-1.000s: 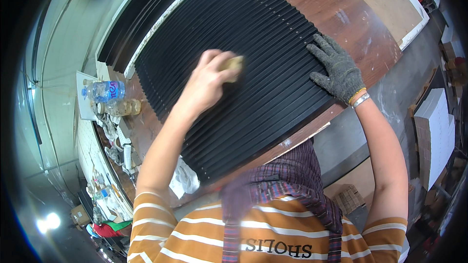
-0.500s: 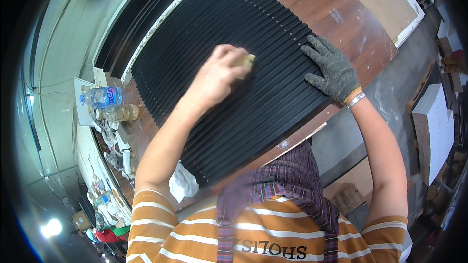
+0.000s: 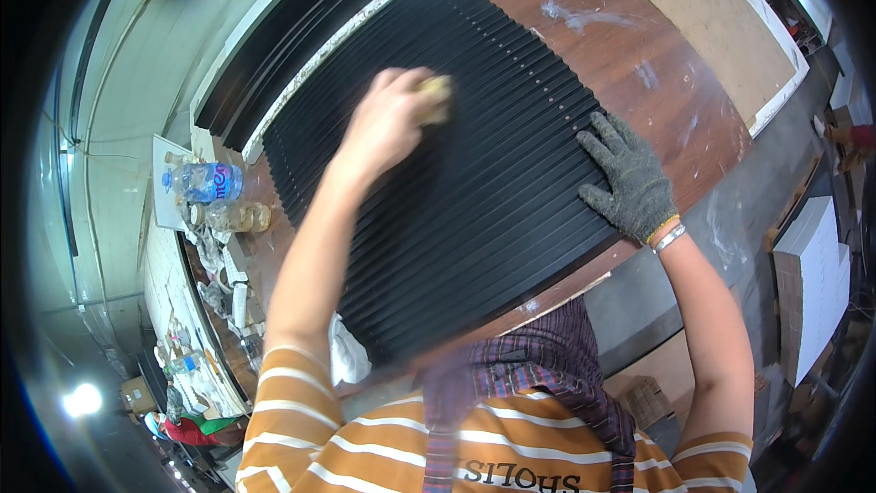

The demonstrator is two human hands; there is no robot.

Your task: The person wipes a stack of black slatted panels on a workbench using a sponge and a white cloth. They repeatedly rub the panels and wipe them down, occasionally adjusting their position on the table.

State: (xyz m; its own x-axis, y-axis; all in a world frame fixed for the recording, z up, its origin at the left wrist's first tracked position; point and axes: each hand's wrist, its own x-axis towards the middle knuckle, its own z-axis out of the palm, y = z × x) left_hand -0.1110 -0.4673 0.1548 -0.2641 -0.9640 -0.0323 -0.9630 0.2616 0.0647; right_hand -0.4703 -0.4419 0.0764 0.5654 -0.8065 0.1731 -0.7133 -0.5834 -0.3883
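The bare left hand, blurred by motion, has gone toward the upper left over the row of long, narrow black strips, and its small, pale yellow, sponge-like block is now over a different stretch of them; this suggests the rubbing stroke is carrying on. The view has shifted slightly too. The left hand's fingers are curled around the block; whether the block presses on the strips I cannot tell. The right hand, in a dark grey knitted glove, has stayed at the right edge of the row, palm down with fingers spread, gripping nothing visible.

The row fills the middle of the frame on a reddish-brown wooden tabletop. Its strips lie side by side, dark and ridged, slanting from lower left to upper right, with small pale dots near their upper-right ends; under the left hand the surface blurs into shadow
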